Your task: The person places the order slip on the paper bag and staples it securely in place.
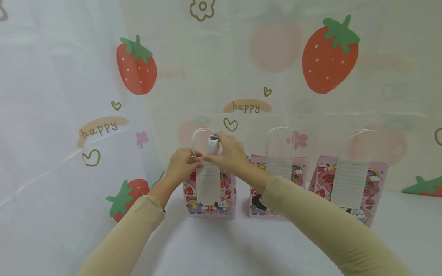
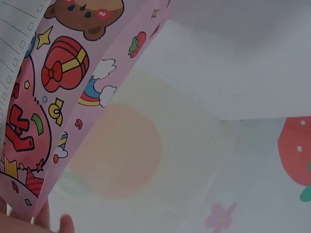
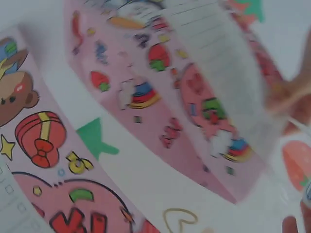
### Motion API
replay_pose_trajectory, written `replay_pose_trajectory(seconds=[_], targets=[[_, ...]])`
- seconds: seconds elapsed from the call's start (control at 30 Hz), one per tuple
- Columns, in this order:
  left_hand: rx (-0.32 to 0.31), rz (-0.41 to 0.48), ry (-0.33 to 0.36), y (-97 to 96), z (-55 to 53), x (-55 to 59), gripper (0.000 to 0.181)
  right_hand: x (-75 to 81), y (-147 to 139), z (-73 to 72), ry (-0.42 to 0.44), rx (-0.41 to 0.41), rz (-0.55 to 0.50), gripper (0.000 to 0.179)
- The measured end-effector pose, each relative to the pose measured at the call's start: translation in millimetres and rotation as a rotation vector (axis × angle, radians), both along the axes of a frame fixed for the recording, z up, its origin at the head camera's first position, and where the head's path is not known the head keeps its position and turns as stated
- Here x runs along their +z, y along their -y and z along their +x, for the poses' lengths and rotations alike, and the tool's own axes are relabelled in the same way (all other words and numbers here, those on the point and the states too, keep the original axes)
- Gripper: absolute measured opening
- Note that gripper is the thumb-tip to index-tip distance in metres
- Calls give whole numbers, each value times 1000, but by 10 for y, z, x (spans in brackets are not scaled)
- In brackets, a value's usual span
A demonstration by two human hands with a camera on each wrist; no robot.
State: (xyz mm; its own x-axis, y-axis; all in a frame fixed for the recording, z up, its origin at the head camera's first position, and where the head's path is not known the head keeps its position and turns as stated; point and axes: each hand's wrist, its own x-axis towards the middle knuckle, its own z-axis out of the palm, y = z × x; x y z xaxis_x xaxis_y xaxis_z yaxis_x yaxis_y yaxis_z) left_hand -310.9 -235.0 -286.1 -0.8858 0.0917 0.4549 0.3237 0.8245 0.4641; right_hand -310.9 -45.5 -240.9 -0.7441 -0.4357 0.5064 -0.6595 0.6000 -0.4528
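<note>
A pink cartoon-print paper bag stands upright at the left of a row, its white handle raised. A lined paper sheet hangs over its front. At the bag's top edge my left hand pinches the bag and the sheet's top between thumb and fingers. From the right, my right hand grips a small white stapler upright over the same edge. In the left wrist view, fingertips show at the bag's top corner. The right wrist view is blurred, with the sheet across the bag.
Two similar pink bags, a middle one and a right one, stand to the right, each with a lined sheet on its front. They share a white surface. A strawberry-print cloth hangs close behind.
</note>
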Motion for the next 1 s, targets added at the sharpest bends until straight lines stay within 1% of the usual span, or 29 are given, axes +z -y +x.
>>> replay_pose_trajectory(seconds=[0.07, 0.13, 0.23, 0.3, 0.37, 0.5, 0.57, 0.63, 0.73, 0.83, 1.0], targets=[[40, -22, -20, 6, 19, -21, 43, 75, -139, 76, -2, 31, -162, 55], [62, -21, -32, 21, 54, -32, 54, 154, -293, 164, 33, 58, -285, 53], [60, 5, -38, 66, 113, -44, 62, 247, -547, 274, 150, 75, -407, 57], [54, 21, -31, 93, 155, -52, 65, 278, -725, 331, 239, 63, -468, 62], [46, 42, -14, 119, 181, -64, 70, 291, -908, 378, 311, 37, -506, 66], [45, 79, 14, 152, 221, -75, 76, 288, -1264, 476, 392, -21, -535, 70], [45, 83, 14, 168, 245, -73, 75, 282, -1425, 528, 398, -31, -542, 71], [42, 81, 22, 177, 288, -73, 75, 259, -1580, 580, 386, -39, -544, 71], [40, 91, 47, 200, 378, -87, 75, 201, -1802, 650, 366, -73, -512, 63], [47, 127, 69, 245, 468, -106, 74, 141, -2006, 700, 384, -111, -488, 56], [59, 172, 93, 306, 593, -126, 75, 71, -2317, 776, 452, -186, -432, 63]])
